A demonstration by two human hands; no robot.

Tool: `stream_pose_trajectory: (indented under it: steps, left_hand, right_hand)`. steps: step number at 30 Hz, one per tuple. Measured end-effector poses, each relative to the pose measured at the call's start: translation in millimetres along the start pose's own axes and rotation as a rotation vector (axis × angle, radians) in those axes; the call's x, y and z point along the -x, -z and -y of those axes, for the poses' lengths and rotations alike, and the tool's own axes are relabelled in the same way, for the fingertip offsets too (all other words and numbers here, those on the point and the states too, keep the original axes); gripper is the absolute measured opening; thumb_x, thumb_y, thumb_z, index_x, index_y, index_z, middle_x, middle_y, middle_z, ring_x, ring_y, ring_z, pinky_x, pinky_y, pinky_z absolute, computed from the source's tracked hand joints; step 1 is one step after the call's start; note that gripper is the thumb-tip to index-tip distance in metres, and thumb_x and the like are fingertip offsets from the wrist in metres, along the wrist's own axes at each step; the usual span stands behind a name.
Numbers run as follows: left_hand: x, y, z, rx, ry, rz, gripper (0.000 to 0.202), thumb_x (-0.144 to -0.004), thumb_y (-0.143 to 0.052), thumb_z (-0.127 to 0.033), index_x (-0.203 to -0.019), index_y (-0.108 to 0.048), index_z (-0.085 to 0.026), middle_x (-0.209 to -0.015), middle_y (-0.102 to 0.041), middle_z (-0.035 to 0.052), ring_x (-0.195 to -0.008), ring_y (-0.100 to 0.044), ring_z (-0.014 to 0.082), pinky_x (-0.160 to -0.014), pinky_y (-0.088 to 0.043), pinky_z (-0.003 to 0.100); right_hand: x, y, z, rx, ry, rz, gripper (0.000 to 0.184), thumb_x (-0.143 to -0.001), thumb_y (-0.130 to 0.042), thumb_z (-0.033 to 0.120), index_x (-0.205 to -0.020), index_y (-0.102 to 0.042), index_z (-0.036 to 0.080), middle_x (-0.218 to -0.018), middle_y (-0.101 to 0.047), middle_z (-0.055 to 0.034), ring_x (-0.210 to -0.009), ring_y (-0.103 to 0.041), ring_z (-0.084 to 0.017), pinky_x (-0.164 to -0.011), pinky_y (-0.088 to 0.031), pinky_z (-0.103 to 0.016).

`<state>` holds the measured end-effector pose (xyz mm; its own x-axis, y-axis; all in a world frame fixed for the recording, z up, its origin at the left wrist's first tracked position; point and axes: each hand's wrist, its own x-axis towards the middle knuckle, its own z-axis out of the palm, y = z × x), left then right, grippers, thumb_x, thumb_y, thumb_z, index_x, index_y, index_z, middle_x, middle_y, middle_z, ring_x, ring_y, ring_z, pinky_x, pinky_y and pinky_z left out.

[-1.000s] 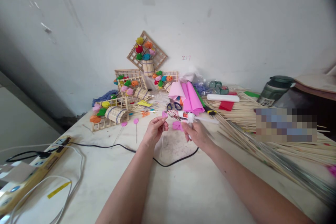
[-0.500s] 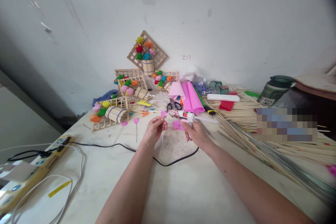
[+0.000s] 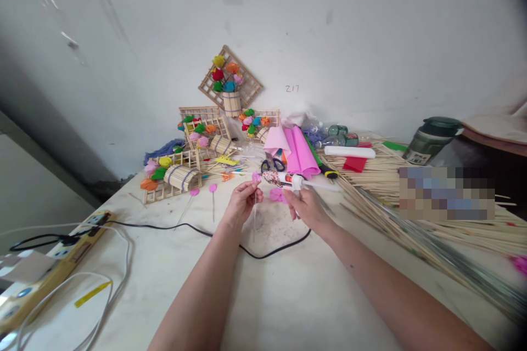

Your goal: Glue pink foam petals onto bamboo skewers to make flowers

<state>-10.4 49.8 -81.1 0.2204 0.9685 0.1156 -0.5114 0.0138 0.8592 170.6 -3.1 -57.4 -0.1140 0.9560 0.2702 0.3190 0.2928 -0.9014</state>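
Pink paper flower (image 3: 257,177), light and crushable, tops a thin stick (image 3: 254,214) pinched by left hand (image 3: 241,203); right hand (image 3: 307,208), at 3 o'clock, grips a glue tube (image 3: 284,179).

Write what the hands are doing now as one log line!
left hand: pinching thin stick with small pink paper flower | right hand: holding white glue tube | surface: white table

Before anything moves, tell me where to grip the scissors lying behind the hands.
Judging by how they lie, take the scissors by the blue-black finger loops, coming from the near side over the hands. Only the loops show; the blades point away under the pink paper rolls.
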Motion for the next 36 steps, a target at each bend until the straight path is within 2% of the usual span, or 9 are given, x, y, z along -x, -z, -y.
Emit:
stream_pose_trajectory:
  steps: [14,22,31,36]
  left_hand:
    - [-0.4,0.5,-0.6,0.046,0.017,-0.013,0.017,-0.065,-0.069,-0.024,-0.072,-0.06,-0.012,-0.057,-0.06,0.0017,-0.049,-0.054,0.0089,-0.051,-0.041,0.02]
    - [0.0,-0.8,-0.7,0.033,0.029,-0.03,0.022,-0.063,-0.071,-0.025,-0.077,-0.061,-0.011,-0.058,-0.06,0.0024,-0.051,-0.055,0.0096,-0.051,-0.041,0.021]
    - [-0.4,-0.5,-0.7,0.04,0.02,-0.021,0.018,-0.064,-0.07,-0.024,-0.07,-0.061,-0.011,-0.057,-0.059,0.0023,-0.049,-0.053,0.0088,-0.051,-0.041,0.021]
    - [-0.4,-1.2,-1.4,0.038,0.013,-0.015,0.016,-0.064,-0.07,-0.023,-0.068,-0.06,-0.011,-0.057,-0.06,0.0026,-0.05,-0.053,0.0089,-0.052,-0.041,0.021]
  right_hand:
    - [1.0,-1.5,-0.5,0.036,0.011,0.045,0.041,-0.082,-0.041,0.051,-0.058,-0.046,0.018,-0.037,-0.044,0.0035,-0.034,-0.042,-0.009,-0.04,-0.036,-0.021]
    - [2.1,-1.4,5.3,0.034,-0.005,-0.008,0.035,-0.08,-0.043,0.049,-0.066,-0.052,0.018,-0.038,-0.045,0.0035,-0.035,-0.043,-0.01,-0.039,-0.037,-0.022]
    - [2.7,-1.8,3.1,0.017,0.004,0.066,0.036,-0.081,-0.043,0.049,-0.063,-0.051,0.018,-0.038,-0.045,0.0039,-0.035,-0.044,-0.01,-0.039,-0.037,-0.021]
    - [2.6,-2.4,3.5,0.032,0.002,0.062,0.035,-0.08,-0.045,0.048,-0.064,-0.051,0.018,-0.039,-0.044,0.004,-0.037,-0.046,-0.01,-0.039,-0.039,-0.021]
